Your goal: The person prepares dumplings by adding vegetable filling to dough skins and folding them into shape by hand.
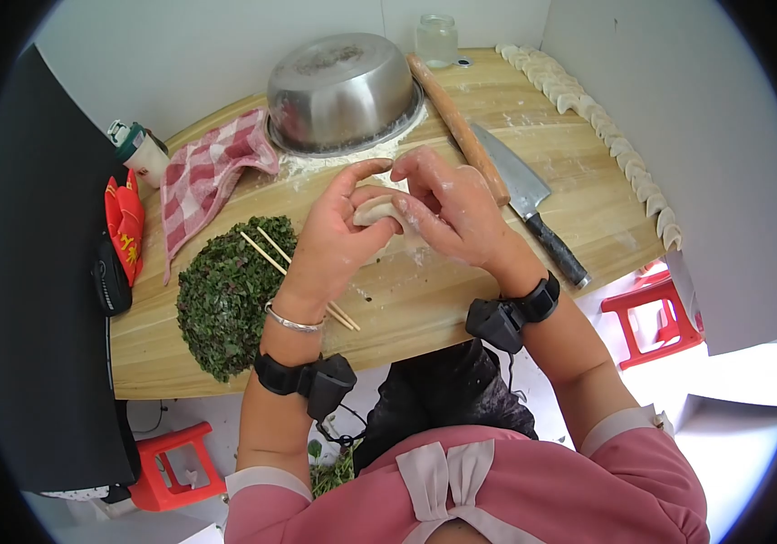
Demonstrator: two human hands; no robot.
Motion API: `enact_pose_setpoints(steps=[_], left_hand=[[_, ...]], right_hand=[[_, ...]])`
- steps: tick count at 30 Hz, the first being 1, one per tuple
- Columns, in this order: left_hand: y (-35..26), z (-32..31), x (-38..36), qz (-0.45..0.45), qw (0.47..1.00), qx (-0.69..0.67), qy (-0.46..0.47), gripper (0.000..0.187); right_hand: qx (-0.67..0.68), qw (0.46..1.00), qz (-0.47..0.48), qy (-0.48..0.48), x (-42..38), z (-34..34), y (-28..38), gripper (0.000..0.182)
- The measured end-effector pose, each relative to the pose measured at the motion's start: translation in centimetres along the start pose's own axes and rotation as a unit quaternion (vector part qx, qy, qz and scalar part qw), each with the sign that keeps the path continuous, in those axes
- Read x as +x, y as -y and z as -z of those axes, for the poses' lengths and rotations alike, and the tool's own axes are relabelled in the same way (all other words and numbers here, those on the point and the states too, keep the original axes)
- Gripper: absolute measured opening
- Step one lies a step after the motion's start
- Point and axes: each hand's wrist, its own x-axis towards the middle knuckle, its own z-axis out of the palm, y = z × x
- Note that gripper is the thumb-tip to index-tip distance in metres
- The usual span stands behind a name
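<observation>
A pale, folded dumpling is held between my two hands over the middle of the wooden table. My left hand wraps its fingers and thumb round it from the left. The fingers of my right hand are bent, and its thumb presses on the dumpling's right end. Just left of my left wrist lies a heap of chopped dark green leaves, with two wooden chopsticks resting across it and partly hidden behind my left arm.
A rolling pin and a cleaver lie right of my hands. Behind stand an upturned metal bowl and a glass jar. Dumplings line the right edge. A checked cloth and a cup are at the left.
</observation>
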Motion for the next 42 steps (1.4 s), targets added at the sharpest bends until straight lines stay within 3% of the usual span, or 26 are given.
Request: enact_pose_setpoints(steps=[4,5,7,9,11,13,17,20,22,23,25,29,31,32,34,35,36,37,40,42], left_hand=[[0.1,0.1,-0.1,0.019,0.999,0.047,-0.005,0.049],[0.4,0.4,0.0,0.019,0.999,0.047,-0.005,0.049],[1.1,0.9,0.3,0.034,0.99,-0.134,0.031,0.039],[1.4,0.6,0.3,0.069,0.982,-0.169,0.045,0.034],[1.6,0.3,0.3,0.105,0.971,-0.205,0.058,0.031],[2.2,0.4,0.4,0.063,0.984,-0.157,0.046,0.029],[2.1,0.8,0.4,0.04,0.98,-0.189,0.05,0.026],[1.4,-0.1,0.4,0.03,0.99,-0.138,-0.016,0.023],[1.2,-0.5,0.3,0.006,0.998,0.01,-0.057,0.019],[1.2,-0.5,0.3,0.006,0.998,0.009,-0.056,0.019],[1.3,-0.6,0.4,-0.094,0.963,0.245,-0.064,0.016],[1.2,-0.5,0.1,-0.104,0.94,0.319,-0.062,0.013],[0.9,-0.6,-0.1,0.016,0.971,0.236,-0.025,0.013],[0.6,-0.6,-0.2,0.021,0.972,0.234,-0.024,0.013],[0.2,-0.5,-0.1,0.099,0.994,0.048,-0.002,0.016],[0.5,-0.3,0.0,0.1,0.994,0.049,-0.002,0.016],[0.9,0.0,0.1,0.09,0.995,-0.044,-0.002,0.019],[1.0,0.2,0.3,0.076,0.988,-0.136,-0.002,0.021],[0.7,0.6,0.4,0.041,0.969,-0.23,-0.079,0.024],[1.2,2.2,0.7,0.028,0.966,-0.249,-0.061,0.027]], right_hand=[[-0.013,0.997,0.066,-0.029,0.1,-1.1,-1.1,0.015],[0.019,0.995,0.05,-0.087,-0.1,-1.3,-0.9,0.015],[0.05,0.988,0.036,-0.145,-0.2,-1.4,-0.5,0.015],[0.023,0.976,0.026,-0.213,-0.2,-1.4,-0.3,0.017],[0.022,0.981,0.034,-0.191,-0.2,-1.7,-0.9,0.018],[0.02,0.984,0.04,-0.17,-0.2,-1.6,-1.0,0.019],[0.092,0.992,0.008,-0.089,-0.4,-1.6,-0.8,0.021],[0.144,0.985,-0.016,-0.096,-0.3,-1.5,-1.0,0.02],[0.166,0.978,-0.035,-0.119,-0.1,-1.2,-1.2,0.02],[0.166,0.979,-0.039,-0.111,0.0,-0.9,-1.2,0.02],[0.165,0.98,-0.047,-0.104,0.1,-0.7,-1.1,0.021],[0.131,0.986,-0.061,-0.083,0.3,-0.8,-1.4,0.021],[0.12,0.988,-0.063,-0.073,0.3,-1.0,-2.0,0.02],[0.151,0.985,-0.058,-0.064,0.4,-1.1,-2.4,0.018],[0.184,0.98,-0.054,-0.057,0.2,-1.2,-2.1,0.017],[0.243,0.964,-0.073,-0.08,0.3,-1.0,-1.7,0.015],[0.302,0.944,-0.089,-0.102,0.5,-0.9,-1.4,0.014],[0.276,0.951,-0.085,-0.109,0.4,-0.7,-1.7,0.013],[0.213,0.97,-0.024,-0.11,-0.1,-0.8,-1.1,0.014],[0.147,0.985,0.007,-0.096,-0.2,-1.0,-0.7,0.017]])
